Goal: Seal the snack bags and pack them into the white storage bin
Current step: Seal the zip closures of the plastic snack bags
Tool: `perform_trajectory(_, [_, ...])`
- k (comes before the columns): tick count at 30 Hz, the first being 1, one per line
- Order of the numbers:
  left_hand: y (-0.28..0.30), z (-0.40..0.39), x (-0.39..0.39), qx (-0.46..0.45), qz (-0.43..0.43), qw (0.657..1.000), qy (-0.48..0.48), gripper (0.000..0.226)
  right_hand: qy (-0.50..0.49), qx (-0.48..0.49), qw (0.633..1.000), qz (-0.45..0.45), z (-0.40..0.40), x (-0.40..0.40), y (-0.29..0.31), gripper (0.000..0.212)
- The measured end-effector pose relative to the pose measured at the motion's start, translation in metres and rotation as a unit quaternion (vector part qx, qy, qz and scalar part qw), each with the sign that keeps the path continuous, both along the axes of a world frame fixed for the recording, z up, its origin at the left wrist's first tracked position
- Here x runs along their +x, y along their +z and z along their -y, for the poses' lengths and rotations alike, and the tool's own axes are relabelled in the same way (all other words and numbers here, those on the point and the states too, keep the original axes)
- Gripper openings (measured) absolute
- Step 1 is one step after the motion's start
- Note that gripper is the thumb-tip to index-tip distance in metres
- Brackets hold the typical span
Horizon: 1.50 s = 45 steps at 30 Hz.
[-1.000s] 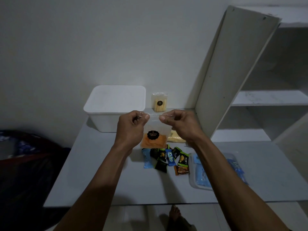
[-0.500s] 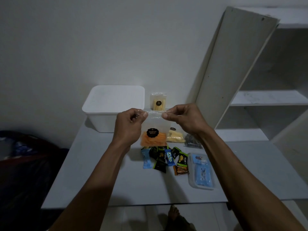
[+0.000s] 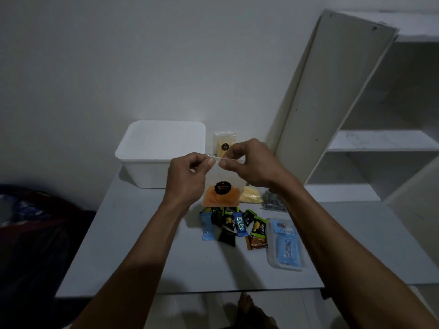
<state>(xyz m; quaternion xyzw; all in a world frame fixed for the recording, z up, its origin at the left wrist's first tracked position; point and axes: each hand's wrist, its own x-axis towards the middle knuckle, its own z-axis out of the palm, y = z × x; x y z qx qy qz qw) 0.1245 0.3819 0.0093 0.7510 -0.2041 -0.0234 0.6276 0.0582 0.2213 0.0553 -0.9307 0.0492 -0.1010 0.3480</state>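
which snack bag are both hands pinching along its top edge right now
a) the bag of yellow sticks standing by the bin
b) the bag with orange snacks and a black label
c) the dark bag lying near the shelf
b: the left hand and right hand pinch the clear top of the bag with orange snacks, held above the table.

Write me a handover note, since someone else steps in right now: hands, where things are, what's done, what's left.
Left hand and right hand: both pinch the top strip of the clear bag of orange snack, held up over the table.
White storage bin: back left; nothing visibly packed.
Yellow snack bag stands beside the bin; another yellow bag and small wrapped snacks lie on the table.
Done: nothing in the bin.
Left: finish this seal, pack everything.
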Motion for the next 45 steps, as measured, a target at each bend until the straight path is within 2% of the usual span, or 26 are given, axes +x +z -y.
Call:
perform_trajectory(3, [0.001, 0.001, -0.003, 0.002, 0.011, 1.000, 0.002, 0.009, -0.003, -0.052, 0.999, 0.002, -0.005, 0.006, -0.002, 0.011])
perform_trajectory(6, [0.000, 0.003, -0.005, 0.007, 0.012, 1.000, 0.003, 0.009, -0.011, -0.060, 0.998, 0.017, -0.005, 0.006, -0.005, 0.013])
perform_trajectory(11, [0.001, -0.001, -0.001, 0.000, 0.002, 1.000, 0.018, 0.005, -0.024, -0.008, 1.000, 0.008, 0.005, -0.004, -0.003, 0.010])
perform_trajectory(20, [-0.001, -0.002, 0.000, -0.004, -0.013, 1.000, 0.003, 0.007, -0.066, 0.042, 0.997, -0.003, 0.019, -0.020, -0.004, 0.032])
perform_trajectory(26, [0.005, -0.008, 0.003, 0.009, -0.007, 1.000, -0.023, 0.006, -0.028, 0.127, 0.991, -0.038, 0.019, -0.023, 0.007, 0.036])
perform_trajectory(32, [0.009, -0.007, 0.002, 0.027, 0.008, 0.999, -0.032, 0.005, 0.017, 0.101, 0.993, -0.057, 0.012, -0.011, 0.010, 0.021])
perform_trajectory(36, [0.009, -0.003, -0.002, -0.001, -0.027, 1.000, 0.011, 0.004, 0.021, 0.066, 0.996, -0.052, 0.005, -0.006, 0.006, 0.017])
perform_trajectory(40, [0.009, 0.003, -0.013, -0.033, -0.096, 0.988, 0.113, 0.028, -0.030, 0.085, 0.995, -0.033, -0.005, -0.004, -0.007, 0.025])
perform_trajectory(45, [0.007, 0.008, -0.025, 0.003, -0.144, 0.987, 0.067, 0.020, -0.038, 0.097, 0.994, -0.030, -0.017, -0.003, -0.016, 0.028])
